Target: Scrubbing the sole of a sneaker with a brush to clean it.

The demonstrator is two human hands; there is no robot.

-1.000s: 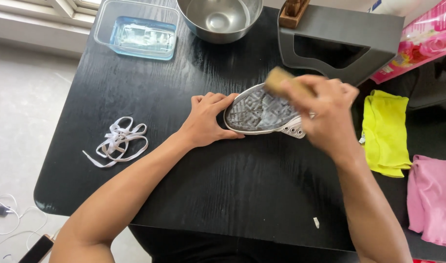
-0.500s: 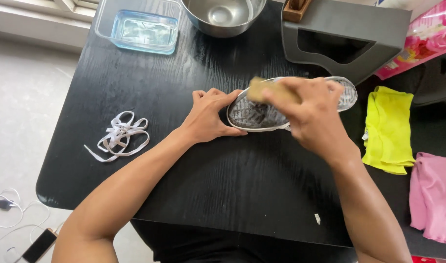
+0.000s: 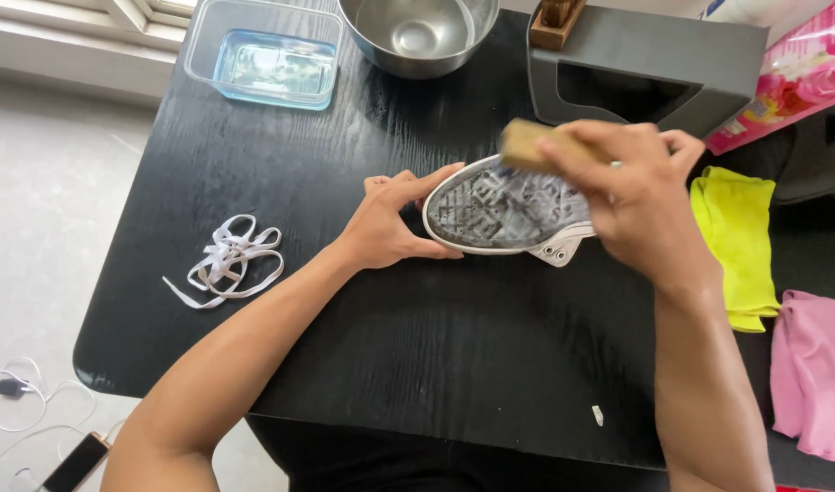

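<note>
Centre of frame, slightly right: a white canvas sneaker with a grey patterned rubber sole (image 3: 504,214) lies sole-up on the black wood-grain table (image 3: 417,364), toe end pointing toward frame left. The sole looks wet and soapy.

Left hand (image 3: 395,223) sits just left of the sneaker, thumb and fingers spread around the toe, touching its rim and steadying it; the hand is partly open, cupped to the toe, not closed.

Right hand (image 3: 632,196) is over the heel half of the sneaker, right of centre, fingers curled tight around a tan wooden-backed scrub brush (image 3: 531,146). The brush end sticks out at the hand's upper left, over the sole's far edge. Bristle contact with the sole cannot be told; the hand is motion-blurred.

Around them: loose white shoelaces in a heap (image 3: 231,260) at left, well apart from the left hand. Clear rectangular plastic container holding water (image 3: 267,55) at upper left. Round steel bowl (image 3: 417,32) at top centre. Grey angular box-like stand (image 3: 650,77) at upper right, behind the sneaker. Yellow cloth (image 3: 732,237) just right of the right hand; pink cloth (image 3: 814,374) at lower right
</note>
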